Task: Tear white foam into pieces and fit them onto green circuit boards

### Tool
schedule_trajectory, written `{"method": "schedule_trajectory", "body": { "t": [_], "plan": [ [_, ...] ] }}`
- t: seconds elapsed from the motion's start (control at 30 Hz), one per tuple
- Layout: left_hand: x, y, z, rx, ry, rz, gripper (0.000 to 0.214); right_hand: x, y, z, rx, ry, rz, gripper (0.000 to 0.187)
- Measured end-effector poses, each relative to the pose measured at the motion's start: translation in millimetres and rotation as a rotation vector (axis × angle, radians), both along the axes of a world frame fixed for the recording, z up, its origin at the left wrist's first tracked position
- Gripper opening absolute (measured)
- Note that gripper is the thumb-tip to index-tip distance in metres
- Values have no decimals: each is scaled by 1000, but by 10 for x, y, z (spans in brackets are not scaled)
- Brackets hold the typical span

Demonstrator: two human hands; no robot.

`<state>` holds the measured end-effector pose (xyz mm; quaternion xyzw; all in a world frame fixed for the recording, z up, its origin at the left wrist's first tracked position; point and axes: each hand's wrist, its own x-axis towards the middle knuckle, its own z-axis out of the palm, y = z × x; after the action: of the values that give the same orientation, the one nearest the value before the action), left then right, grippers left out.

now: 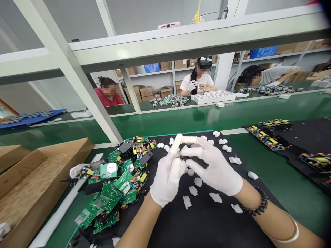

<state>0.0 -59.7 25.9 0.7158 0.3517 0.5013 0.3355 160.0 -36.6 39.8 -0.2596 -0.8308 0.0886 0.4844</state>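
meeting above one black mat: two gloved hands

A close-fitting white glove covers the left hand, its short cuff at seven o'clock. A matching white glove dresses the right hand, its cuff at four o'clock; some fingers look creamier. Beyond that cuff, also toward four o'clock, come a knobbly black bracelet, then a smooth silvery bangle.

My gloved fingers largely hide whatever is between them; the cardboard box at eight o'clock and circuit boards near three are cut off.
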Motion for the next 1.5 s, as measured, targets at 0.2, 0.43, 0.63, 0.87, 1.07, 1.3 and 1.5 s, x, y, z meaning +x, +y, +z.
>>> {"method": "schedule_trajectory", "body": {
  "t": [0.2, 0.43, 0.63, 0.87, 1.07, 1.3, 1.5],
  "plan": [
    [50, 29, -15, -79, -47, 152, 49, 7, 57, -53, 148, -156, -58, 19],
    [53, 54, -32, -75, 81, 241, 49, -22, 17, 72, 225, -207, 42, 22],
    [89, 72, -9, -71, -14, 248, 45, 8, 23, 138, 277, -246, 28, 18],
    [32, 57, -19, 87, 97, 317, 55, -3, -35, 6, -502, 337, -55, 52],
    [38, 98, -51, 161, 278, 380, 70, -152, -54, -25, -1379, 661, 712, 39],
    [-203, 363, -106, 396, 479, 767, 58, -54, 452, -166, -1047, 406, 142, 27],
    [-271, 465, -140, 501, 644, 809, 48, -239, 1543, 31, -793, 105, -266, 31]
  ]
}}
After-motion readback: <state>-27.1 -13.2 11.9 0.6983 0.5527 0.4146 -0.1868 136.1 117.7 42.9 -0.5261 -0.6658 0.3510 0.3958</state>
